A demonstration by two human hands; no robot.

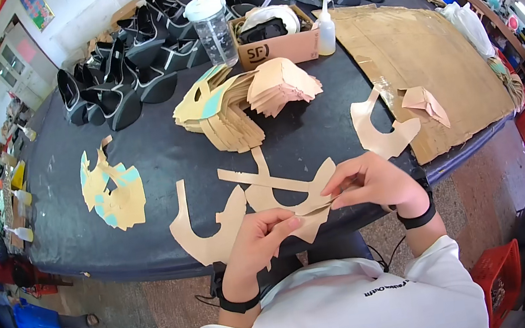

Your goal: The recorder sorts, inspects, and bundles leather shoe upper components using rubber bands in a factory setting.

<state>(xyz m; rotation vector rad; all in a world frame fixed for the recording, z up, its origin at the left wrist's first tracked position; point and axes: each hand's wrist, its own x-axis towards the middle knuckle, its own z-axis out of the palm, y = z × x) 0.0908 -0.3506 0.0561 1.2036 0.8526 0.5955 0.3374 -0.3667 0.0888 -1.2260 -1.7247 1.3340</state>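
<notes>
Near the table's front edge, my left hand [261,237] and my right hand [372,181] pinch a beige shoe upper piece [311,225] between thumbs and fingers. Its edge looks folded or doubled between the two hands. Just beyond them lies a beige piece with a long strap [264,178], partly overlapped by the held one, so I cannot tell where one ends. A curved beige upper piece [206,242] lies flat beside my left hand. Past my right hand rests another curved upper piece [379,131], close to the cardboard.
Stacks of beige cut pieces [226,119] and pinkish pieces [279,84] stand mid-table. A yellow-and-blue piece [115,191] lies left. Farther back are black wedge shoes [120,83], a lidded plastic jug [212,33], a cardboard box [280,49], a bottle [326,33] and a cardboard sheet [429,60].
</notes>
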